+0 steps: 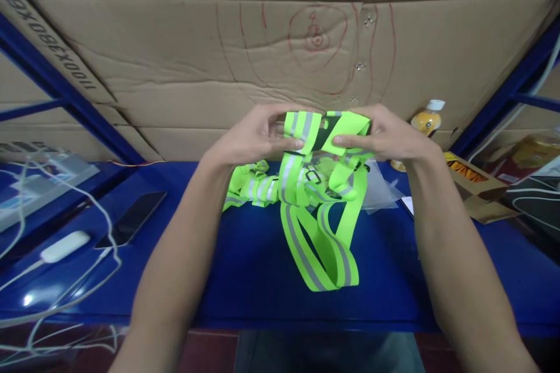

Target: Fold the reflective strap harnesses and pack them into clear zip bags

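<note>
Both hands hold up a neon-yellow reflective strap harness [345, 247] with grey stripes, above a blue table. My left hand [258, 137] pinches a folded band between thumb and fingers. Facing it, my right hand [378, 134] grips another part of the band, with a dark patch showing between the two. Loops of strap and a dark buckle [312, 175] hang below the hands. Behind and to the left, more neon-yellow reflective straps [258, 183] lie bunched on the table. A clear plastic bag [380, 186] lies behind the hanging loops, partly hidden.
On the left of the blue table [254, 268] are a black phone [137, 215], a white device [65, 246], tangled cables and a power strip [52, 180]. Rightward stand a yellow bottle [426, 119] and an open cardboard box [476, 183]. A cardboard wall [166, 52] rises behind.
</note>
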